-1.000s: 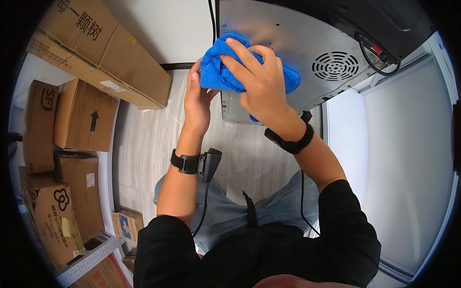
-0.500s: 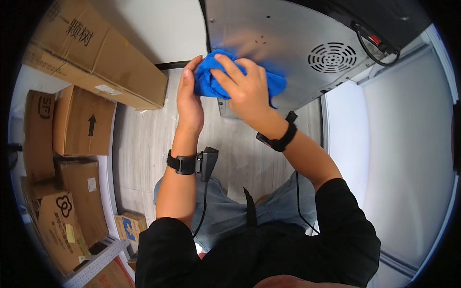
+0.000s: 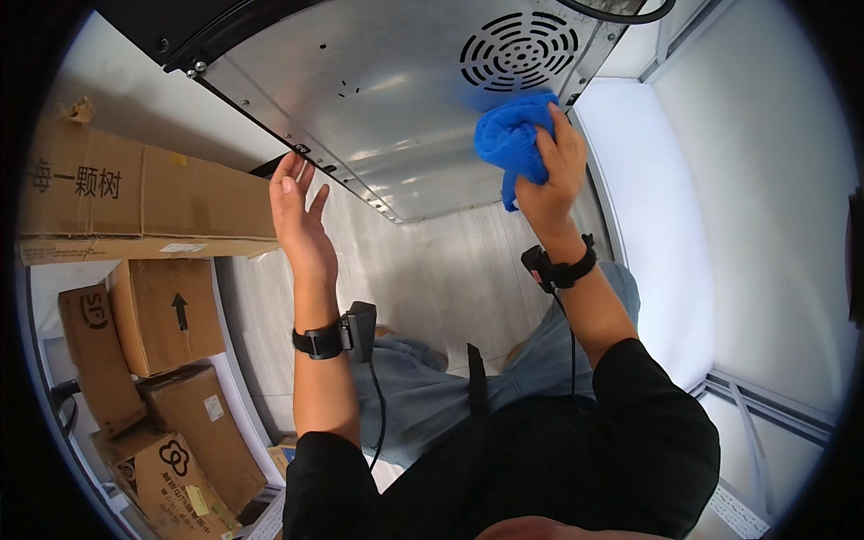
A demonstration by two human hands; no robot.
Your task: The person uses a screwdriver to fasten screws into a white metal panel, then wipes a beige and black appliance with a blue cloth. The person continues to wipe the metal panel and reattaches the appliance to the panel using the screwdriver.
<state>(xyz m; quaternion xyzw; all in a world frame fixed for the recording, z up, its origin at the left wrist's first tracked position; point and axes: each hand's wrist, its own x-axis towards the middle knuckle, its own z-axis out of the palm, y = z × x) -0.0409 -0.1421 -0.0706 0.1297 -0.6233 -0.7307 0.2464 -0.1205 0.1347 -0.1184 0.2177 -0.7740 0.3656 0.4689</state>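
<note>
A bunched blue cloth (image 3: 515,135) is gripped in my right hand (image 3: 560,171), against the right part of a large silver metal panel (image 3: 378,108), just below its round slotted vent (image 3: 520,52). My left hand (image 3: 301,211) has its fingers spread, with the fingertips at the panel's left edge near a small slot. Nothing shows in that hand. Each wrist wears a black strap with a small dark device on it.
A long cardboard box (image 3: 135,193) lies left of my left hand. Several more cartons (image 3: 171,315) are stacked below it on the left. A black cable (image 3: 621,13) loops at the panel's top right. White panels (image 3: 643,207) rise on the right, and pale wood-look flooring (image 3: 450,261) lies underneath.
My right hand has carried the blue cloth rightward across the panel to below the vent. My left hand has left the cloth and moved to the panel's left edge. The view has shifted.
</note>
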